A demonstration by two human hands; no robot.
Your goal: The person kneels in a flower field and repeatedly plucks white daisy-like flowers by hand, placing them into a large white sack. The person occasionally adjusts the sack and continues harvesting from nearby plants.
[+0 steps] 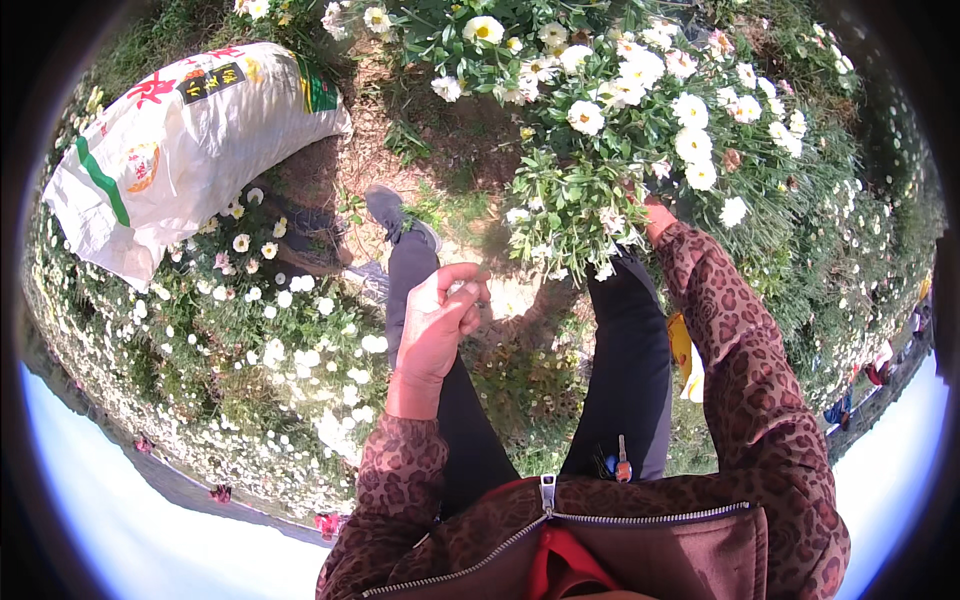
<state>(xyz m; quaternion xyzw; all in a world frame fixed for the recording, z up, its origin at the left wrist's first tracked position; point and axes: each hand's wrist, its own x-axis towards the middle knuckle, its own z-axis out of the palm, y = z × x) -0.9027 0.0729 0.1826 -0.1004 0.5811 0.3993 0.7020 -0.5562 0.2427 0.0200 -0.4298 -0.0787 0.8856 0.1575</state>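
Note:
My left hand is raised over the dirt path between my legs, its fingers curled in and the thumb against them. Something small and pale shows between thumb and fingers, too small to name surely. On the right, my right hand reaches into a leafy bush of white chrysanthemums; its fingers are mostly hidden by leaves and blooms, so its grip cannot be made out. Leafy stems with small white flowers hang beside that hand, above my right knee.
A filled white woven plastic sack with printing lies across flowering plants at upper left. More white flowers spread below it. A yellow and white object shows behind my right leg. Several people are far off near the field's edge.

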